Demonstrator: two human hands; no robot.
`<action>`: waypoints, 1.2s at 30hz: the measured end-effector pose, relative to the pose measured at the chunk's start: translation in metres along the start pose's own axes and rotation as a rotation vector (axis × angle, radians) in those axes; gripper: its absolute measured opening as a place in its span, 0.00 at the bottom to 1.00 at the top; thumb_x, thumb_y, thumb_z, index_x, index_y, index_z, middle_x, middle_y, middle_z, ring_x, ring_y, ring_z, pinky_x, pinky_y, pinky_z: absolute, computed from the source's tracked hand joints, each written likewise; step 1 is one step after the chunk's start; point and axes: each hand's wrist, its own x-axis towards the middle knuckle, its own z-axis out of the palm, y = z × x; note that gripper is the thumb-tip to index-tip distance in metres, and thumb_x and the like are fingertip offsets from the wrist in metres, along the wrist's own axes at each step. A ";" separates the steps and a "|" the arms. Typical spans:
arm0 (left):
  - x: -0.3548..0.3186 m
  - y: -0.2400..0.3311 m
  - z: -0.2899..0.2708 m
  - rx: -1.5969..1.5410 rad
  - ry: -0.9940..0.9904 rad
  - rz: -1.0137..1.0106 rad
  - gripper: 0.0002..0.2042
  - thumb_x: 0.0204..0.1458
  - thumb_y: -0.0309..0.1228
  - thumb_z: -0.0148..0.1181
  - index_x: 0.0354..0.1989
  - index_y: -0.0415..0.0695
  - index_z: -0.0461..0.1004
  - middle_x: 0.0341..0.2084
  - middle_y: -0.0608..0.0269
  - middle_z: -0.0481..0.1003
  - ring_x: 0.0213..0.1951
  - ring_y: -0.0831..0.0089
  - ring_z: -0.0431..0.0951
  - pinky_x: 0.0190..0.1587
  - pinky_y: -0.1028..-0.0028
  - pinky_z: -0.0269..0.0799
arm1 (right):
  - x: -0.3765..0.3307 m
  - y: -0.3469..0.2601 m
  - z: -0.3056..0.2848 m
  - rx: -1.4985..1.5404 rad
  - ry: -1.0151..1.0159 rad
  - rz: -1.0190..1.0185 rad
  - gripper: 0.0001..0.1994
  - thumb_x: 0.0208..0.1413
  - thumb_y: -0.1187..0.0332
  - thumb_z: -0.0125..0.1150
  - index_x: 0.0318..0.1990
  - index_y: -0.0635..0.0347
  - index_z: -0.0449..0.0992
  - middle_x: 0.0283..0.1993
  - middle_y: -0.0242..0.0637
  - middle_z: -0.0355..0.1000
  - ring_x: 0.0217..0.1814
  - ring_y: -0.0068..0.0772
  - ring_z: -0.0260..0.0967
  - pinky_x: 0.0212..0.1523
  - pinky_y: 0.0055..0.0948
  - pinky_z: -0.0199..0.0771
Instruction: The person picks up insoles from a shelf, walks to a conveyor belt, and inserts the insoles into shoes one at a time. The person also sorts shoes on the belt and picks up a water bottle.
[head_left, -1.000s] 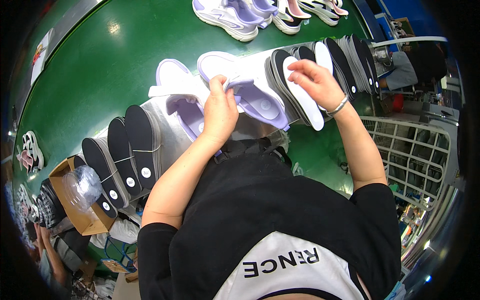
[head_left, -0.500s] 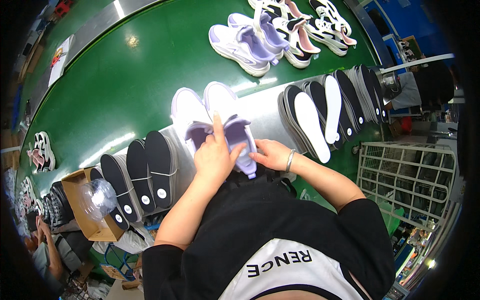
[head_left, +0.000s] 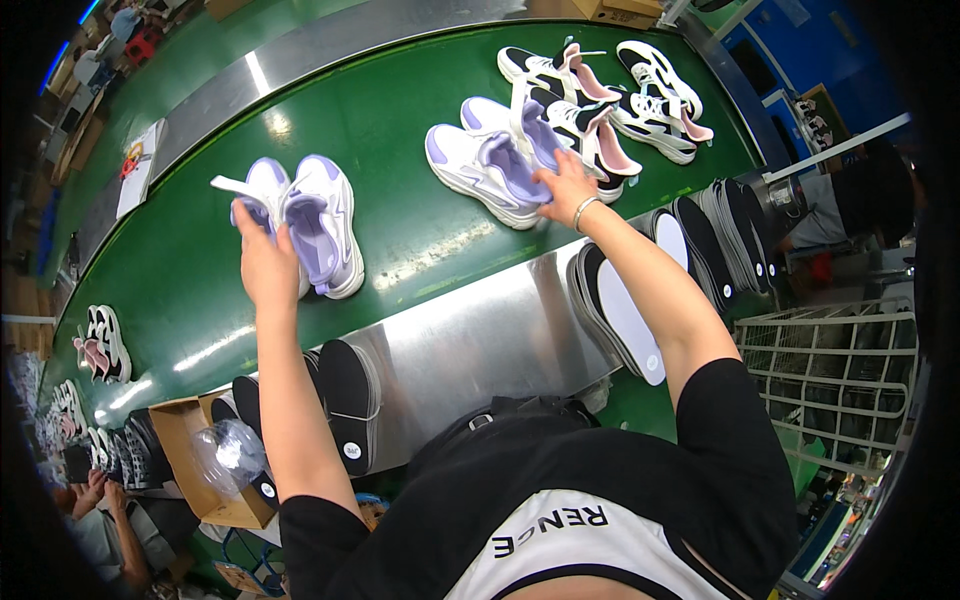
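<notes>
On green conveyor belt point(head_left: 400, 190): lavender-white shoe pair point(head_left: 310, 225) at L, second lavender pair point(head_left: 480, 160) at R. L hand point(head_left: 262, 268), grip pinching heel of L pair; R hand point(head_left: 562, 180), grip pressed onto R pair's collar. Risk: a shoe tipping over if heel pinch slips.

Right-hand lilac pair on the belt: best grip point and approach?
Grip the lilac pair at the heel collars, coming from the near, heel side. Openings face up and heels point toward the person, where the right hand already rests; the black-and-pink pair crowds the far side.
</notes>
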 end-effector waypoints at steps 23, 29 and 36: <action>-0.225 0.045 0.058 -0.678 -0.570 0.049 0.34 0.40 0.35 0.59 0.53 0.37 0.47 0.51 0.47 0.45 0.55 0.56 0.47 0.54 0.65 0.47 | -0.233 -0.074 0.002 0.430 -0.391 -0.295 0.17 0.44 0.55 0.53 0.40 0.54 0.69 0.38 0.45 0.65 0.34 0.43 0.66 0.36 0.34 0.67; -0.227 0.058 0.024 -0.796 -0.435 0.074 0.37 0.39 0.34 0.58 0.54 0.32 0.42 0.52 0.43 0.46 0.55 0.53 0.45 0.56 0.62 0.41 | -0.205 0.067 0.030 0.413 0.503 0.353 0.16 0.45 0.61 0.54 0.40 0.60 0.67 0.37 0.45 0.68 0.40 0.44 0.65 0.38 0.36 0.66; -0.232 0.062 0.024 -0.743 -0.476 0.208 0.36 0.40 0.33 0.56 0.53 0.33 0.42 0.52 0.44 0.45 0.56 0.54 0.44 0.56 0.62 0.40 | -0.204 0.136 0.058 0.306 0.241 0.869 0.28 0.38 0.55 0.60 0.48 0.50 0.60 0.46 0.44 0.62 0.50 0.45 0.59 0.46 0.47 0.59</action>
